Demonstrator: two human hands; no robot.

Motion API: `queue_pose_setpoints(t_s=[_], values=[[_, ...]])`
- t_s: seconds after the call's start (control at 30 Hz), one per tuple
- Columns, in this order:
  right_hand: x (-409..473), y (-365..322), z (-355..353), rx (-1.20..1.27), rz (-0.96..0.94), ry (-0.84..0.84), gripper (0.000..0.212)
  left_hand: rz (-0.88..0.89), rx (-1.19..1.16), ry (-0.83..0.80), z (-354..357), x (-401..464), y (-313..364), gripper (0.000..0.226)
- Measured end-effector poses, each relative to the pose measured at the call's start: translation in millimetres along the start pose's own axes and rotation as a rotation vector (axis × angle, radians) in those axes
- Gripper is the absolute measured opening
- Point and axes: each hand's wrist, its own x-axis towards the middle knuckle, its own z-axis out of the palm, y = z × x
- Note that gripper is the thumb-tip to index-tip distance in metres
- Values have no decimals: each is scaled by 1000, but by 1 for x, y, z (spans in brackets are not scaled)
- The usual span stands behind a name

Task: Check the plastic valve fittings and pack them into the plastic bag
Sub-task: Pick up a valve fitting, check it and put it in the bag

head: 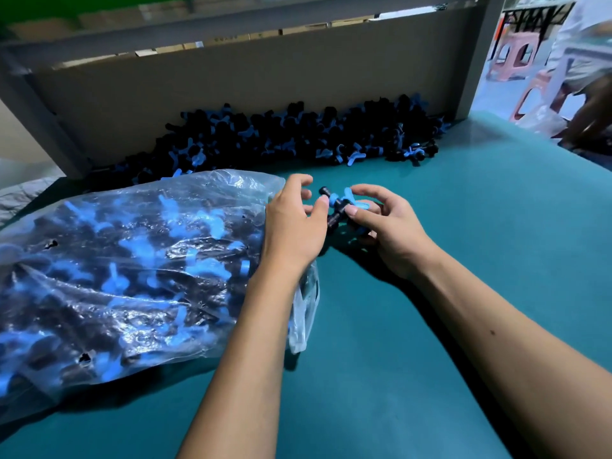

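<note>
teal matting covers a work table (463,260) seen from above, with a grey cardboard wall (231,94) standing along its far edge. heaped against the foot of that wall is a long pile of loose valve fittings (281,137), black bodies with bright blue winged handles, running from the far left to the far right of the table.

on the near left lies a large clear plastic bag (116,270), already bulging with many more of the same black and blue fittings. its open mouth faces right, toward the middle of the table.

both bare forearms reach in from the near edge and meet just right of the bag's mouth. the right hand (387,226) grips a small cluster of valve fittings (339,207), its fingers curled around them from the right side, thumb on top; a blue winged handle pokes up between the fingers. the left hand (294,223) is loosely spread, fingers relaxed and slightly bent, with the thumb tip touching the left side of the held fittings. its wrist lies over the bag's crumpled edge.

at the far right, beyond the table, pink plastic stools (516,54) stand on a pale floor, and another person's hand (592,117), blurred, reaches down near the table's corner.
</note>
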Motion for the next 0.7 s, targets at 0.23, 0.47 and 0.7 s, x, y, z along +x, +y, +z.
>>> queue_pose_setpoints(t_s=[0.23,0.47,0.7], values=[[2,1,0,120,-22,60,9,-147,-209,-16,4,-5,-6,16],[4,0,-2,278,32,27,19,-133,-196,3,6,-2,-13,16],[1,5,2,16,-78,15,11,-170,-293,-2,7,-2,-21,20]])
